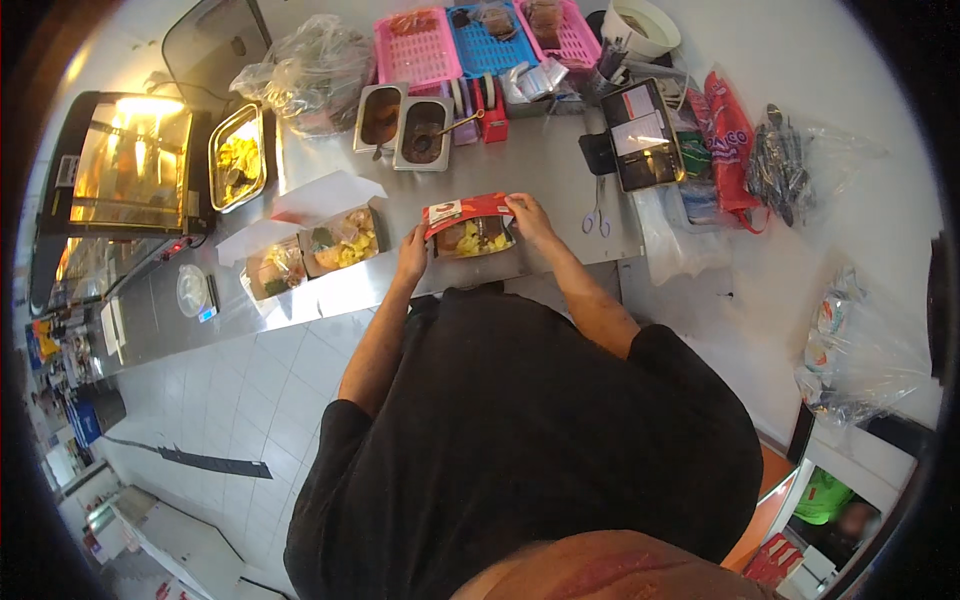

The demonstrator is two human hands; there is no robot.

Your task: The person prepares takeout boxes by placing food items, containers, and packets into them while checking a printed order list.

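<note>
A food box with a printed red lid rests on the steel counter before me, its near side showing yellow food and dark brown food. My left hand holds its left end, and my right hand grips the upper right corner of the lid. To the left, two paper food boxes stand side by side with raised white lids; the nearer-to-me one is the right box, with yellow food and green leaves, and the left box holds similar food.
Behind are two steel pans of sauce, a red tape dispenser and plastic baskets. Scissors and a tablet are at right. A tray of yellow food and a lit glass display cabinet stand at left.
</note>
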